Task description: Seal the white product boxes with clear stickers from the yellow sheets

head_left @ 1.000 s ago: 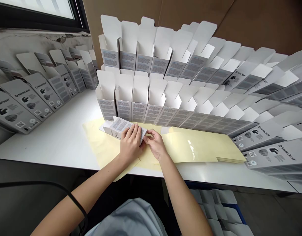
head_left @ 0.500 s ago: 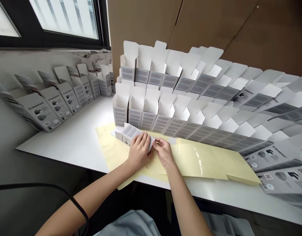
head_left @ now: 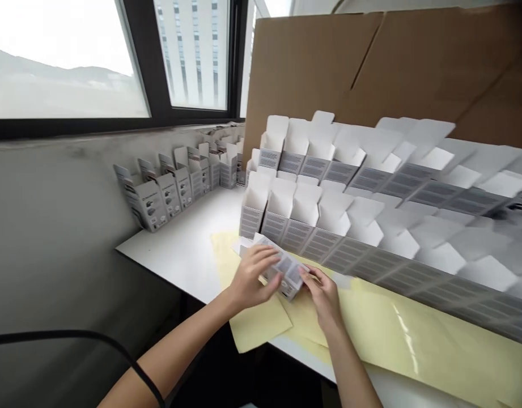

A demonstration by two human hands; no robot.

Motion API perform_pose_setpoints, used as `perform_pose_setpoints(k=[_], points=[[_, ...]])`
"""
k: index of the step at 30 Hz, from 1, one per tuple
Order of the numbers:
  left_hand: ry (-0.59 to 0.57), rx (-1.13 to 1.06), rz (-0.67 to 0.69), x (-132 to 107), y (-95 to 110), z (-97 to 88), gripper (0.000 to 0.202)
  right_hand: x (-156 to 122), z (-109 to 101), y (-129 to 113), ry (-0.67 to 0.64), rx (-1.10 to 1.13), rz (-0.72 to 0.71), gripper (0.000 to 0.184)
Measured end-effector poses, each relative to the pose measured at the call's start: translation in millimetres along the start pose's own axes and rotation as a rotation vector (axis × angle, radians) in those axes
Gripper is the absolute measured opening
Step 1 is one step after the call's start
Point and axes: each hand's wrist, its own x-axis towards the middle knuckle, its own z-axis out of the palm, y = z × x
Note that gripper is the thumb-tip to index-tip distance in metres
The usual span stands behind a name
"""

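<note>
Loosening from its earlier flat press, the left hand (head_left: pixel 251 279) now arches half-spread over the box (head_left: pixel 291 270), contact unclear, while the right hand (head_left: pixel 326 293) pinches its end, probably steadying it alone on the yellow paper (head_left: pixel 261 327).

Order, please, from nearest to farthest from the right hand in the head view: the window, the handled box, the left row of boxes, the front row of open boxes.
1. Handled box: touched by the right hand.
2. Front row of open boxes: just beyond the handled box.
3. Left row of boxes: farther away, leftward.
4. Window: above and behind that left row.
</note>
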Motion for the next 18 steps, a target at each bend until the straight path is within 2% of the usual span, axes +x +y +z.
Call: perform_pose_setpoints(k=[1, 3, 6, 8, 10, 13, 15, 18], points=[[0.098, 0.041, -0.085, 0.2, -10.5, -19.6, 0.019, -0.8, 0.8, -3.6, 0.050, -0.120, -0.041, 0.059], [0.349, 0.210, -0.402, -1.9, -38.6, -64.2, 0.017, -3.3, 3.2, -12.8, 0.151, -0.345, -0.202, 0.060], [0.621, 0.390, -0.629, -8.2, -91.9, -133.8, 0.033, -7.1, 8.4, -26.1, 0.137, -0.499, -0.422, 0.060], [0.746, 0.471, -0.758, -11.0, -127.9, -172.8, 0.052, -7.8, 12.4, -30.3, 0.109, -0.525, -0.483, 0.059], [0.784, 0.507, -0.851, -10.5, -159.1, -201.4, 0.071, -6.6, 15.9, -29.8, 0.094, -0.538, -0.499, 0.058], [0.724, 0.491, -0.893, -5.3, -192.1, -225.8, 0.083, -3.8, 17.9, -24.6, 0.071, -0.570, -0.482, 0.056], [0.659, 0.455, -0.896, -2.5, -204.5, -234.0, 0.080, -3.1, 16.5, -21.5, 0.062, -0.584, -0.455, 0.057], [0.575, 0.433, -0.869, -4.9, -209.9, -240.5, 0.066, -4.0, 12.1, -19.8, 0.028, -0.575, -0.435, 0.059]])
